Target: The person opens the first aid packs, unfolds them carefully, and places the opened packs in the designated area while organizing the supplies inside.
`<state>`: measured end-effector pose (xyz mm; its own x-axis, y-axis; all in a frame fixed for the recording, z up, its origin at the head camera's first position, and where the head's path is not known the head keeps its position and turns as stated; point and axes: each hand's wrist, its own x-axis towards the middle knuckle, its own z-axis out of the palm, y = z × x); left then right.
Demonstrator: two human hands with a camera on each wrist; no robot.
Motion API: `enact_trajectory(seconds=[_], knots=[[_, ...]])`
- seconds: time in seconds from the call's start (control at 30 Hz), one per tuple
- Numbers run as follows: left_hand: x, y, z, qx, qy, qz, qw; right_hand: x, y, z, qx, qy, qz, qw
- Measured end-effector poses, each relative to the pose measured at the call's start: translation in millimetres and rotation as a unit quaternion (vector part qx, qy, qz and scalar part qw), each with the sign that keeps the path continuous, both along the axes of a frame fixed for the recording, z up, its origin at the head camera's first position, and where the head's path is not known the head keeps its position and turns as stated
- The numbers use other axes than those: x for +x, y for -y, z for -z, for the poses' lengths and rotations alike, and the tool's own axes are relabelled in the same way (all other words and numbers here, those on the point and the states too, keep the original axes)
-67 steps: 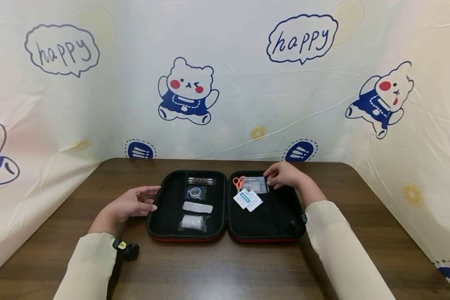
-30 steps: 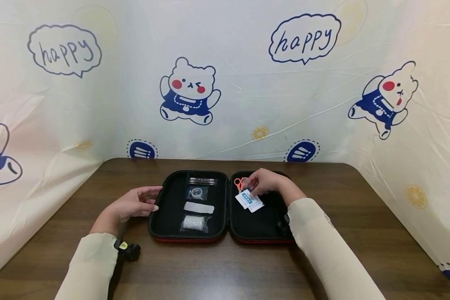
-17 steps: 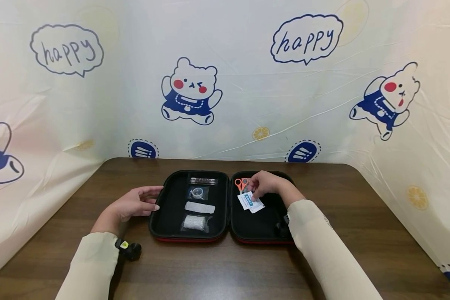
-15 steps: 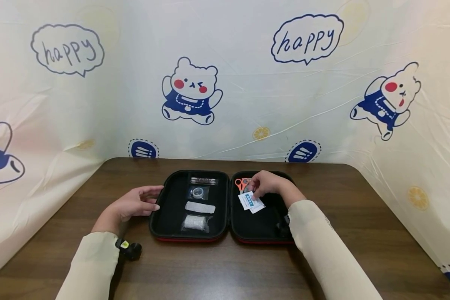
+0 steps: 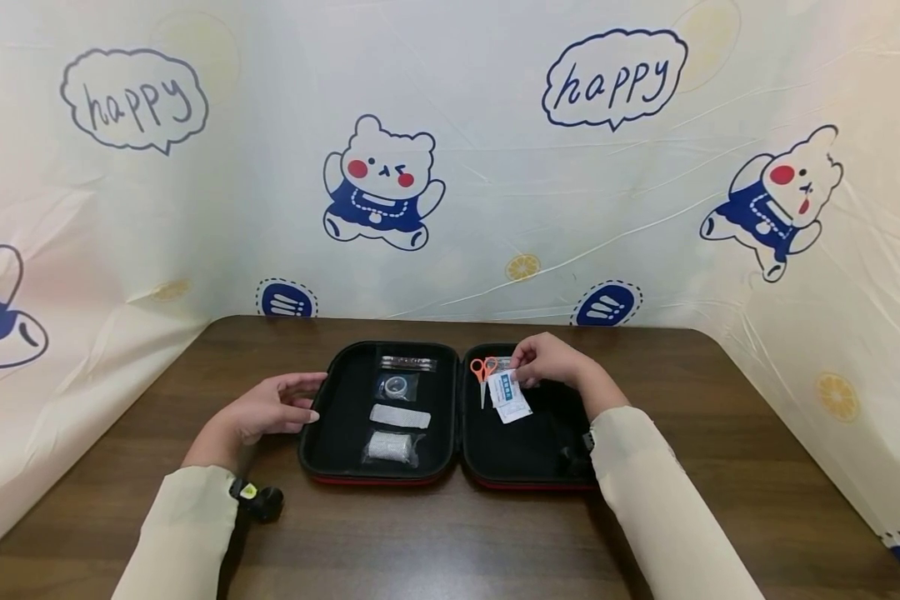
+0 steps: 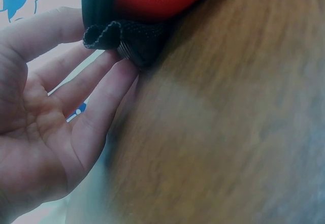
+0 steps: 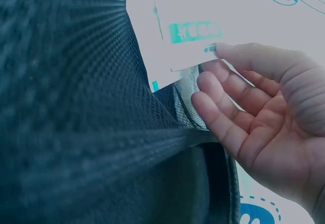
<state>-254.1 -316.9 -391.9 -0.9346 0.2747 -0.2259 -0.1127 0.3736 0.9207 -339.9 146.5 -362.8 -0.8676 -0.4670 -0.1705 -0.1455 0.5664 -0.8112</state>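
A hard case (image 5: 525, 450), red outside and black inside, lies open flat on the wooden table (image 5: 435, 542). My right hand (image 5: 527, 372) is over the case's right half and pinches white sachets (image 5: 508, 396) with blue print by their upper edge. In the right wrist view the thumb and fingers (image 7: 216, 89) hold the sachets (image 7: 188, 31) above the mesh lining (image 7: 76, 107). Orange-handled scissors (image 5: 483, 372) lie just left of them. My left hand (image 5: 300, 402) rests relaxed at the case's left edge; its fingertips (image 6: 119, 74) touch the case's rim (image 6: 127, 36).
The left half holds a swab packet (image 5: 408, 363), a tape roll (image 5: 394, 387), a gauze pad (image 5: 397, 415) and a bandage roll (image 5: 388, 447). A printed plastic sheet (image 5: 450, 167) walls the table at the back and both sides.
My right hand moved from the case's upper right corner left to the sachets, pinched them and drew them up and to the right. The scissors now show fully. The left hand stayed put.
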Motion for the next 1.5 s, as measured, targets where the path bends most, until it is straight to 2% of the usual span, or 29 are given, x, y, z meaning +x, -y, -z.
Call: enact_trajectory(seconds=[0.17,0.5,0.8,1.0,1.23,1.5], knots=[[-0.6,0.7,-0.4,-0.005,0.001,-0.001,1.0,2.4,-6,-5.7,-0.046,0.018,0.017,0.9986],[0.5,-0.7,-0.5,-0.007,0.002,-0.001,1.0,13.7,-16,-15.4,-0.081,0.025,0.035,0.9957],[1.5,-0.5,0.9,-0.004,-0.001,0.0,1.0,19.2,-26,-19.8,-0.073,0.006,0.057,0.9957],[2.0,-1.1,-0.1,-0.002,-0.003,0.0,1.0,22.8,-35,-22.9,-0.04,-0.01,0.077,0.9962],[1.6,-0.8,0.5,0.0,-0.005,0.0,1.0,26.0,-43,-22.3,-0.013,-0.026,0.092,0.9953],[0.5,0.0,1.8,0.0,-0.003,0.001,1.0,26.7,-55,-19.4,0.004,-0.025,0.098,0.9948]])
